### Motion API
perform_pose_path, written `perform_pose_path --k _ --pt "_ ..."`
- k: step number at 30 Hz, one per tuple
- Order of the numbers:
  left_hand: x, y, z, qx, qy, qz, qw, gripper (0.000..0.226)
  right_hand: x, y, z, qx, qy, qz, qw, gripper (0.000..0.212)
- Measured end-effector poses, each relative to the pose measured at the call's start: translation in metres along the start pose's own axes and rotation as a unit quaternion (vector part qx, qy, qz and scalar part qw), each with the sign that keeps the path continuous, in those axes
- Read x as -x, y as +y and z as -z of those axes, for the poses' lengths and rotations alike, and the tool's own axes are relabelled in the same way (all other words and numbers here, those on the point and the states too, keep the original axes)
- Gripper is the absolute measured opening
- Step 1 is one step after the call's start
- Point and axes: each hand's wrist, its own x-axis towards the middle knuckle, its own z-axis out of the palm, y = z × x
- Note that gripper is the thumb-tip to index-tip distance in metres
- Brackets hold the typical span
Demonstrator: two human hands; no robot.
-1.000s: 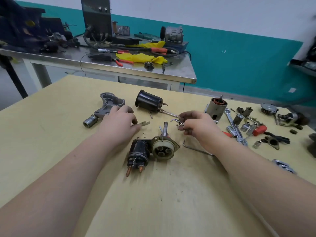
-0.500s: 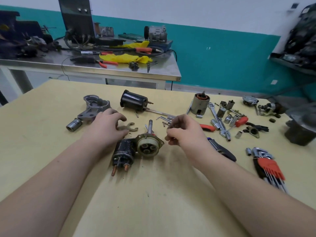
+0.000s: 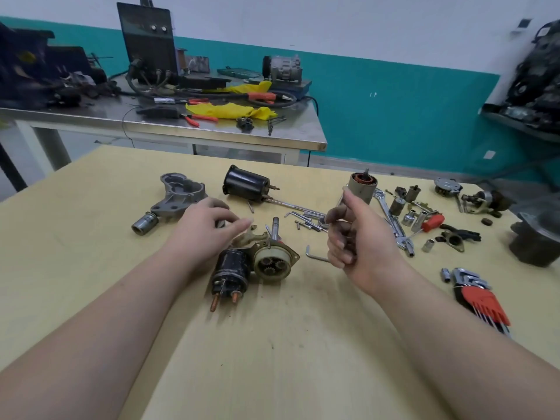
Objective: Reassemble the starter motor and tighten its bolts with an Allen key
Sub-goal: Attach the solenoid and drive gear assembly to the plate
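Your right hand (image 3: 360, 237) was clenched on small metal piece, raised above surface (image 3: 91, 268). Left hand (image 3: 203, 228) released, hovering behind solenoid-gear assembly (image 3: 254, 268) mid-surface.

— How's the light?
— Bright and even, from overhead; the wooden bench (image 3: 303, 344) carries only soft, short shadows under the forearms and parts.
— Any glare?
— A pale sheen along the steel bench (image 3: 212, 137) behind.
— Sharpness?
— Crisp in the middle. The right edge smears: the dark engine block (image 3: 536, 83) there is blurred.
— Distortion?
— Wide-angle bowing; the wall's teal band curves and the forearms balloon toward the bottom corners.
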Motion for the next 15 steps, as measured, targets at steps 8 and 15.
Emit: perform_pose_path --k 8,15 --pt "-0.013 -0.041 0.048 0.088 0.348 0.129 0.924 0.037 0.006 0.029 -0.009 -0.097 -0.027 -0.013 0.995 0.050" --pt "-0.016 -0.061 0.045 0.069 0.145 0.237 0.958 0.097 0.011 0.039 -0.001 -0.088 -0.058 -0.004 0.994 0.040"
